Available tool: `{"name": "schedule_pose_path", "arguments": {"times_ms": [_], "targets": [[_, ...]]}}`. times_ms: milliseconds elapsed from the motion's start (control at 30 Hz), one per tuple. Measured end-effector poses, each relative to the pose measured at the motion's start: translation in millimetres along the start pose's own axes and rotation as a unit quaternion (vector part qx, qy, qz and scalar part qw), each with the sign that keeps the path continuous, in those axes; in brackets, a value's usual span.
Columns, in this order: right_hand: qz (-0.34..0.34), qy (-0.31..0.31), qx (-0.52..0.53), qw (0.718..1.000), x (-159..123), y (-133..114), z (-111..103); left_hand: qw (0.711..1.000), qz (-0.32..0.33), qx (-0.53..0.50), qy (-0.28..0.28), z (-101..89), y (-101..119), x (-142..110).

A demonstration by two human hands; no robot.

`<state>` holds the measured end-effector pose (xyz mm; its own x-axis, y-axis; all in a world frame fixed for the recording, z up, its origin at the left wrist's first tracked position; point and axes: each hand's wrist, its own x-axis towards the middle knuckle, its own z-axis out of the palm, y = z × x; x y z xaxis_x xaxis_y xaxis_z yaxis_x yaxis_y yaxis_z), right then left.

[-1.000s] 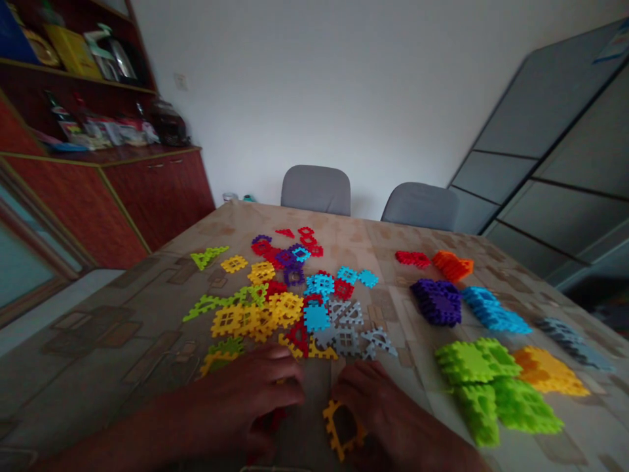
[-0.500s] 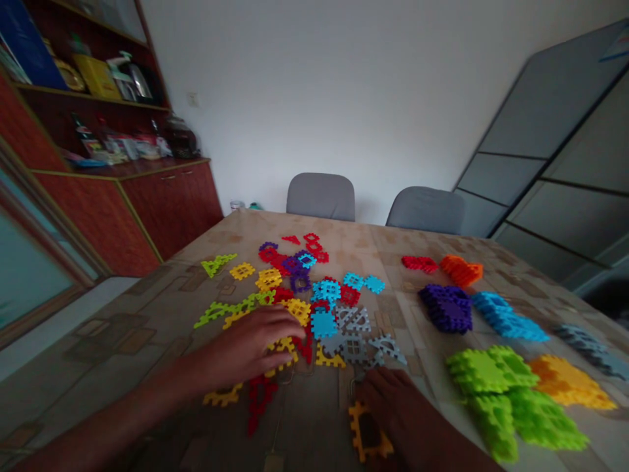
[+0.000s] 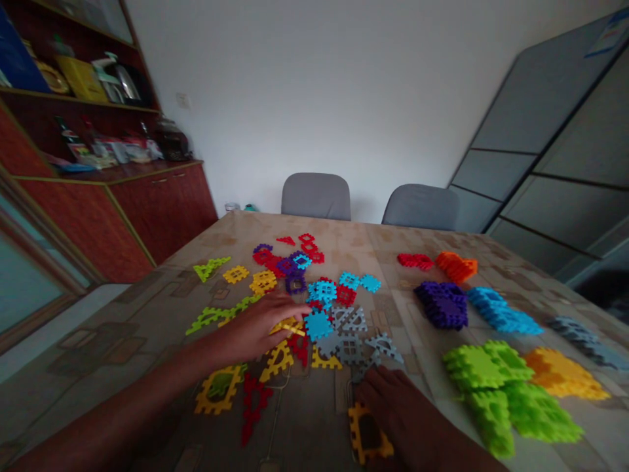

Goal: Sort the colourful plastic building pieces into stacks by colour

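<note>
My left hand [image 3: 260,324] reaches into the middle of a loose spread of toothed plastic building pieces. Its thumb and fingers pinch a yellow building piece [image 3: 291,327], tilted and partly hidden by the hand. A light blue square piece [image 3: 318,325] lies just right of the fingertips, and a yellow triangular piece [image 3: 278,359] lies below them. Near the table's front, my right hand [image 3: 388,400] curls over the right side of a yellow square frame piece [image 3: 357,436]. Its fingertips are partly hidden, close to grey pieces [image 3: 350,349].
Sorted stacks stand at the right: lime green [image 3: 474,367], orange-yellow [image 3: 565,373], purple [image 3: 442,305], blue [image 3: 504,311], grey [image 3: 587,341], orange [image 3: 457,266] and red [image 3: 414,261]. Two grey chairs [image 3: 316,195] stand beyond the patterned tablecloth [image 3: 142,354].
My left hand has closed on a yellow piece and shifted slightly left in view. A yellow frame with lime green inside shows more fully below my forearm. My right hand stays put; the view turns slightly.
</note>
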<state>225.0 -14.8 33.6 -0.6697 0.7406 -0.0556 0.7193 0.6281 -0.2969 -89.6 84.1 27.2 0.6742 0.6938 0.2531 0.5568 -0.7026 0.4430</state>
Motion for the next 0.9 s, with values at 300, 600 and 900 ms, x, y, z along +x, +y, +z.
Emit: {"name": "schedule_pose_path", "arguments": {"times_ms": [300, 600, 900], "targets": [[0.025, -0.045, 0.006, 0.999, 4, 1, 4, 0.943, 0.085, -0.283, -0.151, 35.5, 81, -30], [0.027, -0.033, 0.007, 0.999, 4, -5, -6, 0.985, 0.012, -0.156, -0.076, 16.3, 69, -35], [0.026, -0.03, 0.031, 0.999, 0, -6, -11, 0.987, -0.058, 0.028, -0.146, 35.3, 77, -59]]}}
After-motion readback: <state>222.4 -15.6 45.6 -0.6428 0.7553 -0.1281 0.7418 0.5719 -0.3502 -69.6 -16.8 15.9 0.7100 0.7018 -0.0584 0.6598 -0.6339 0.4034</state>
